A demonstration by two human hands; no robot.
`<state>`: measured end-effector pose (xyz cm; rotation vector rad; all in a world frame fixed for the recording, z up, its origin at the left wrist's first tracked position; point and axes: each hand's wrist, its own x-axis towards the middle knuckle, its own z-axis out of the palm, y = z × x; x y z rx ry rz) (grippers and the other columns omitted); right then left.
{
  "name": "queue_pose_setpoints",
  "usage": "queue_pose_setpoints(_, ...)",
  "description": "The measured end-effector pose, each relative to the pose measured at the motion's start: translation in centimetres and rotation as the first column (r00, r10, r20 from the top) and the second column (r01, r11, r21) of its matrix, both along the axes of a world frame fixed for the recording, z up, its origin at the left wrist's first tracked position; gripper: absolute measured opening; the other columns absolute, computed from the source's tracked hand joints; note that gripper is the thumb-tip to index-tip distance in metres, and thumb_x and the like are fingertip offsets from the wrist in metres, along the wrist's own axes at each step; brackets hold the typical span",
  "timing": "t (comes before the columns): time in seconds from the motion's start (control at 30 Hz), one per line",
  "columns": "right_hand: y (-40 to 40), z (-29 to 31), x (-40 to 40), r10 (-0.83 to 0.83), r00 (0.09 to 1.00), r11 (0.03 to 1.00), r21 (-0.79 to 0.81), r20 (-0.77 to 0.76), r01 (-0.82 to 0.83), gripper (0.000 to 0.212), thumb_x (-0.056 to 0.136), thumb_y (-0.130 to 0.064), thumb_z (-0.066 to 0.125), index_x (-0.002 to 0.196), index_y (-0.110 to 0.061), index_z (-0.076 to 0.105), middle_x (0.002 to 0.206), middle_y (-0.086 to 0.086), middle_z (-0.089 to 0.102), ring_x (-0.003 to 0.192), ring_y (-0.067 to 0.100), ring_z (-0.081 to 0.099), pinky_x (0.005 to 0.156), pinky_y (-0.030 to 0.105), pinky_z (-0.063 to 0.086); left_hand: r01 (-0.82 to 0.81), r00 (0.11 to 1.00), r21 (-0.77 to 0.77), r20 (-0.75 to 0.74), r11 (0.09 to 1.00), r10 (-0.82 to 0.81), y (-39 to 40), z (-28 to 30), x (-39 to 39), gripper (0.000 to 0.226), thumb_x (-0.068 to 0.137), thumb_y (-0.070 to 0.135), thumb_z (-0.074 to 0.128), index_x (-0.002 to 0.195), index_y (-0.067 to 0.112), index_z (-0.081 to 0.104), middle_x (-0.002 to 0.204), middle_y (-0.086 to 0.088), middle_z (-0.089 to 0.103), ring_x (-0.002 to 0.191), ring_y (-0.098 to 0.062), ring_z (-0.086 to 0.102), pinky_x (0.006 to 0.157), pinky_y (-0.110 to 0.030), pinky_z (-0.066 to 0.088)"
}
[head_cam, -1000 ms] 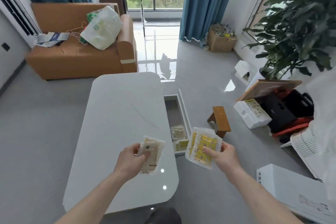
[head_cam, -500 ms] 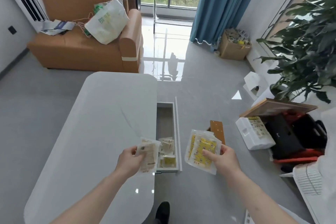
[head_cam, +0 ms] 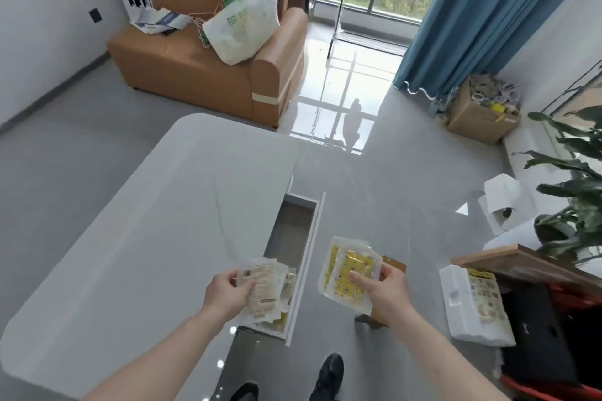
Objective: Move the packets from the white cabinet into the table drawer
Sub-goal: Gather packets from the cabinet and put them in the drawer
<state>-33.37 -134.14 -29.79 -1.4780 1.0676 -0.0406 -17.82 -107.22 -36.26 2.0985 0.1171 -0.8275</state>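
Observation:
My left hand [head_cam: 228, 295] grips a pale beige packet [head_cam: 262, 290] right over the near end of the open table drawer [head_cam: 293, 231]. More packets lie in that near end, partly hidden under the held one. My right hand [head_cam: 386, 291] holds a stack of yellow-printed clear packets [head_cam: 347, 270] just right of the drawer front, above the floor. The drawer sticks out from the right side of the white table [head_cam: 146, 238]. The white cabinet is out of view.
A small wooden stool [head_cam: 389, 265] stands under my right hand. A foam box [head_cam: 469, 306], a black case and a big plant [head_cam: 573, 205] crowd the right. An orange sofa [head_cam: 195, 75] with a bag stands behind the table. My shoes show at the bottom.
I have stepped closer to the table and the view has swung left. My left hand with its packet has moved from over the tabletop to over the drawer; the right hand stays beside it.

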Motion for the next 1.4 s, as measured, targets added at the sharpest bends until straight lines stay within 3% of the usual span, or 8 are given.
queue_pose_setpoints(0.17,-6.6,-2.8,3.8,0.129,0.990,0.991,0.041,-0.063,-0.126,0.022,0.079,-0.019,0.089,0.097,-0.020,0.077,0.092,-0.004,0.080,0.088,0.016,0.077,0.077,0.033,0.063,-0.228,0.971,0.086,-0.049,0.970,0.232,-5.0,-2.6,-0.7,0.014,0.089,0.031,0.078,0.089,0.018,0.074,0.089,0.000,0.074,0.090,-0.026,0.070,0.085,-0.041,0.058)
queue_pose_setpoints(0.33,-9.7,-6.0,7.4,0.179,0.974,0.982,0.089,-0.138,-0.168,0.023,0.079,-0.020,0.089,0.100,-0.020,0.077,0.088,-0.006,0.081,0.087,0.017,0.077,0.083,0.039,0.063,-0.457,0.870,0.097,-0.157,0.884,0.467,-8.8,-4.8,-0.9,0.026,0.090,0.025,0.077,0.071,0.021,0.061,0.076,0.002,0.065,0.080,-0.026,0.067,0.075,-0.035,0.054)
queue_pose_setpoints(0.47,-11.2,-8.8,10.5,0.204,0.964,0.978,0.079,-0.171,-0.193,0.022,0.080,-0.021,0.088,0.099,-0.021,0.077,0.084,-0.009,0.080,0.085,0.014,0.077,0.078,0.035,0.062,-0.499,0.830,0.116,-0.223,0.859,0.512,-10.5,-9.2,1.0,0.025,0.089,0.025,0.078,0.093,0.002,0.074,0.086,-0.009,0.076,0.085,-0.030,0.073,0.083,-0.046,0.061)
queue_pose_setpoints(0.67,-14.4,-18.1,15.6,0.264,0.943,0.965,0.063,-0.204,-0.256,0.018,0.081,-0.026,0.087,0.095,-0.027,0.077,0.081,-0.014,0.079,0.084,0.013,0.076,0.079,0.037,0.061,-0.524,0.799,0.186,-0.233,0.831,0.555,-14.3,-20.6,5.5,0.015,0.089,0.032,0.077,0.083,0.019,0.073,0.081,0.001,0.075,0.081,-0.023,0.070,0.082,-0.037,0.059)
queue_pose_setpoints(0.8,-16.7,-25.8,18.6,0.324,0.916,0.946,0.072,-0.236,-0.316,0.018,0.081,-0.025,0.087,0.096,-0.026,0.077,0.082,-0.012,0.079,0.083,0.015,0.077,0.081,0.041,0.062,-0.527,0.787,0.237,-0.227,0.816,0.574,-17.2,-29.6,7.4,0.013,0.093,0.032,0.073,0.090,0.019,0.074,0.087,0.002,0.076,0.074,-0.016,0.067,0.056,-0.024,0.048)
queue_pose_setpoints(0.9,-18.2,-31.1,20.7,0.369,0.899,0.929,0.062,-0.234,-0.365,0.018,0.081,-0.023,0.088,0.096,-0.024,0.078,0.081,-0.010,0.080,0.080,0.013,0.077,0.074,0.035,0.061,-0.551,0.769,0.257,-0.213,0.794,0.603,-19.2,-35.5,8.3,0.014,0.094,0.032,0.072,0.095,0.018,0.073,0.092,0.002,0.075,0.076,-0.014,0.066,0.053,-0.023,0.043)
queue_pose_setpoints(1.2,-21.1,-40.8,24.4,0.449,0.863,0.892,0.063,-0.233,-0.447,0.014,0.081,-0.022,0.087,0.093,-0.024,0.080,0.089,-0.007,0.081,0.089,0.019,0.078,0.095,0.049,0.059,-0.778,0.540,0.212,-0.256,0.591,0.802,-23.7,-47.6,11.1,0.012,0.094,0.029,0.070,0.101,0.020,0.073,0.094,0.003,0.075,0.085,-0.021,0.072,0.077,-0.033,0.062)
queue_pose_setpoints(1.4,-21.7,-43.2,25.1,0.469,0.848,0.883,0.092,-0.247,-0.461,0.016,0.080,-0.025,0.087,0.094,-0.025,0.080,0.090,-0.007,0.081,0.091,0.020,0.078,0.095,0.050,0.059,-0.734,0.560,0.280,-0.265,0.618,0.785,-23.8,-51.4,11.8,0.028,0.094,0.036,0.065,0.098,0.008,0.068,0.090,-0.005,0.072,0.081,-0.027,0.069,0.079,-0.034,0.059)
